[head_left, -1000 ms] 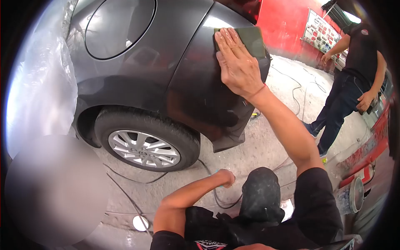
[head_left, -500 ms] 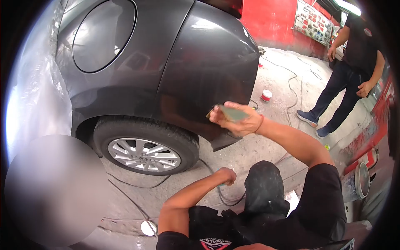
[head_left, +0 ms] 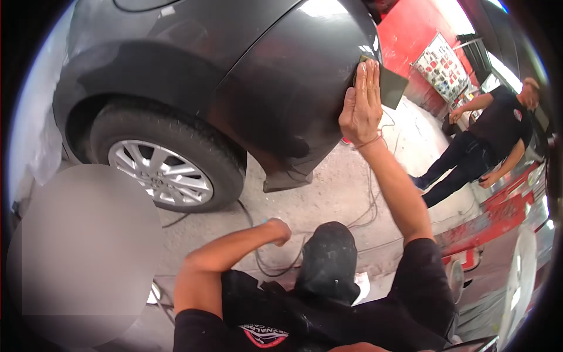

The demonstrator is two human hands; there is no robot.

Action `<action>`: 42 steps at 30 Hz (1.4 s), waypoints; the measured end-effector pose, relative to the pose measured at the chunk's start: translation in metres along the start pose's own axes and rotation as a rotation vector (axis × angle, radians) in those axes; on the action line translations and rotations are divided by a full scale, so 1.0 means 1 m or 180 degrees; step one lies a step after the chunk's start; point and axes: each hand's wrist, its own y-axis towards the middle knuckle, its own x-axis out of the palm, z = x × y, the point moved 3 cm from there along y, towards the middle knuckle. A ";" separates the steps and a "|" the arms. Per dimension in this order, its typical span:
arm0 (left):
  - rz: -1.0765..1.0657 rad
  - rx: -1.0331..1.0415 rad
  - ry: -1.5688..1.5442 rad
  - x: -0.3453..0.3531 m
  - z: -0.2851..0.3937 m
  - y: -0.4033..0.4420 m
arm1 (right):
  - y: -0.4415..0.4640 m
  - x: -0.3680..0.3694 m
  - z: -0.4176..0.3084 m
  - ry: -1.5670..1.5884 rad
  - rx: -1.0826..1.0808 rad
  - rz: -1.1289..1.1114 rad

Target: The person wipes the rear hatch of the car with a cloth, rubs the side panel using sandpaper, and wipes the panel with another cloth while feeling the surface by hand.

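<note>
Head view: right hand holds a green sheet under straight, close-set fingers at the corner of the dark bumper, sheet sticking out past the fingers; flat grip probably spreads pressure and lets it follow the curve. Left hand is low over the floor, apart from the bumper, likely just out of the way; fingers face away, can't tell if closed or holding anything.
</note>
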 end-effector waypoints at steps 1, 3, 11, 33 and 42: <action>0.0078 0.0025 -0.0067 0.001 0.000 0.001 | -0.006 0.005 -0.012 -0.0010 0.0029 0.0143; 0.0027 0.0013 0.0002 -0.002 0.000 0.003 | -0.046 0.008 -0.057 -0.0332 -0.0755 -0.1385; 0.0297 0.0269 0.0136 -0.009 0.002 0.015 | 0.053 0.007 -0.029 0.0179 -0.0050 -0.0177; 0.6026 -0.2154 0.2201 -0.191 -0.076 -0.326 | -0.168 -0.055 -0.022 0.0734 0.1671 -0.0803; 0.5460 -0.1454 0.2812 -0.181 -0.077 -0.268 | -0.235 -0.041 -0.012 0.0759 0.2497 -0.0881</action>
